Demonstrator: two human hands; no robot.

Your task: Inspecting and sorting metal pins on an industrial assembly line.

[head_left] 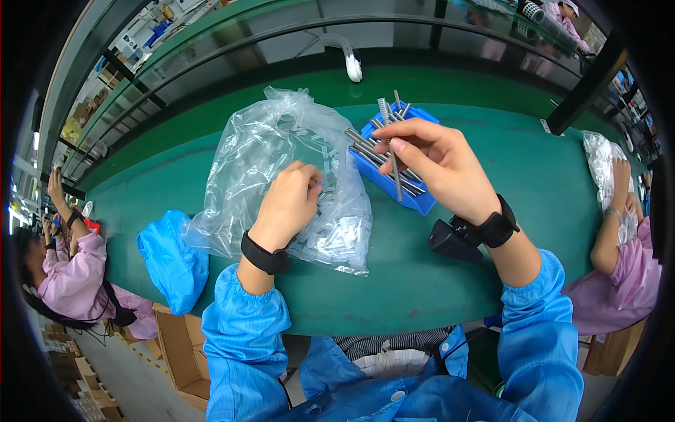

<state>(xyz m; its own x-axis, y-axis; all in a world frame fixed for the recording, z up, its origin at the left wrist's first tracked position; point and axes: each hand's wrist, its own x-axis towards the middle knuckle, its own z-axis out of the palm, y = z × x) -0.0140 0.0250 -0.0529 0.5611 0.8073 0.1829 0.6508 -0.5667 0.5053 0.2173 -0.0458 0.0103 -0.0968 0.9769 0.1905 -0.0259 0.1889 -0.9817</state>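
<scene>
My right hand [436, 158] pinches a thin grey threaded rod [395, 172] that points down over a blue tray [415, 200] holding several like rods, some sticking up at its far end. My left hand [288, 204] rests on a clear plastic bag [260, 155] full of small grey metal parts, its fingers curled at the bag's opening; I cannot tell what it pinches. Both wrists wear black bands and both arms are in blue sleeves.
A green workbench [408, 281] runs left to right. A blue cloth bundle [169, 257] lies at its near left edge. A black object [453, 240] sits under my right wrist. People in pink coats work at left [77, 271] and right [619, 260]. Cardboard boxes [179, 348] stand on the floor.
</scene>
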